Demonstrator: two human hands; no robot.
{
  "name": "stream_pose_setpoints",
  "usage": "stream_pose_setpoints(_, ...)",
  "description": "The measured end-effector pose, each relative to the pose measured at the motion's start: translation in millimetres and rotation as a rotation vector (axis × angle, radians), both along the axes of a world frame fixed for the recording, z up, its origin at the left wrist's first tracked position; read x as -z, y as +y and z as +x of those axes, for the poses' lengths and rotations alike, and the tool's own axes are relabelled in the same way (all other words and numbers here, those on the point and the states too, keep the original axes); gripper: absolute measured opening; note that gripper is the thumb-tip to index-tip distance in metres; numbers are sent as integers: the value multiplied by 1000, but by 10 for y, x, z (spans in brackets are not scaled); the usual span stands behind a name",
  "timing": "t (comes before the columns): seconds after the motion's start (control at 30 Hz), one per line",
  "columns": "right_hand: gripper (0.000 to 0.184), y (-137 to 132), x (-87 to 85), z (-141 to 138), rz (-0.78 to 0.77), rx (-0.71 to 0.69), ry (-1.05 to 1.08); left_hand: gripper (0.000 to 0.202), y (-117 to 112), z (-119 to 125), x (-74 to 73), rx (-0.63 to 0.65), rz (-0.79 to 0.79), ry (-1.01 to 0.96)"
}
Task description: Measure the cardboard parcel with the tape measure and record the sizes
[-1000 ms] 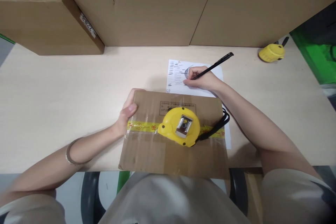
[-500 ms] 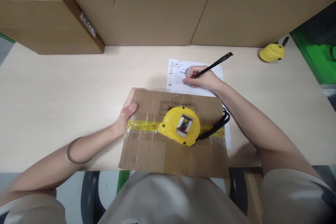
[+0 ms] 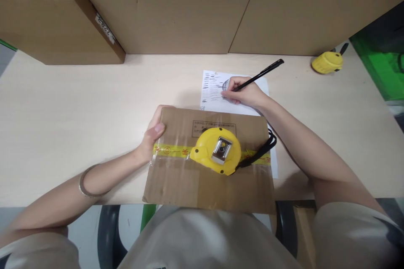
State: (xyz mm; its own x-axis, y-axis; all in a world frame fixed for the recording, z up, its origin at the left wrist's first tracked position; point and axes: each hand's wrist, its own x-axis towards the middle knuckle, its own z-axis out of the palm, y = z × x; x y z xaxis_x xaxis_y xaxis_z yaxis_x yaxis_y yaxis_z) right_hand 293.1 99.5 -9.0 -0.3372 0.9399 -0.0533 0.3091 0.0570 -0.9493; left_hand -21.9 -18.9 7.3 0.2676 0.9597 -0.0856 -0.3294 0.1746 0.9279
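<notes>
My left hand grips the left edge of a cardboard box, thumb on top and the other fingers mostly hidden beneath. On the box lies a yellow tape measure with a metal clip and a black wrist strap that reaches the right edge. Beyond the box, my right hand pinches a black pen, its tip end hidden by the fingers, over a white sheet of paper. Rows of short strokes and a rounded drawing mark the sheet. The box covers the paper's near part.
A second yellow tape measure rests at the table's back right. Large cardboard panels stand along the back, and another cardboard box stands at the back left. The pale tabletop ends just before my body.
My right hand and the pen have shifted slightly right, and the pen's upper end sits a little higher. The left hand, box and tape measure on it stay in place.
</notes>
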Motion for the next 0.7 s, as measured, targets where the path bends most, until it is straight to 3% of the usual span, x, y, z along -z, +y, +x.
stream_pose_setpoints(0.1, 52, -9, 8, -11, -6, -4, 1, 53, -2, 5, -12, -3, 16, 12)
stream_pose_setpoints(0.37, 37, 26, 0, -33, 83, 61, -37, 51, 3, 25, -20, 2, 13, 5)
stream_pose_setpoints(0.7, 42, -10, -30, -49, -5, 85, 12, 50, 27, 15, -5, 20, 49, 3)
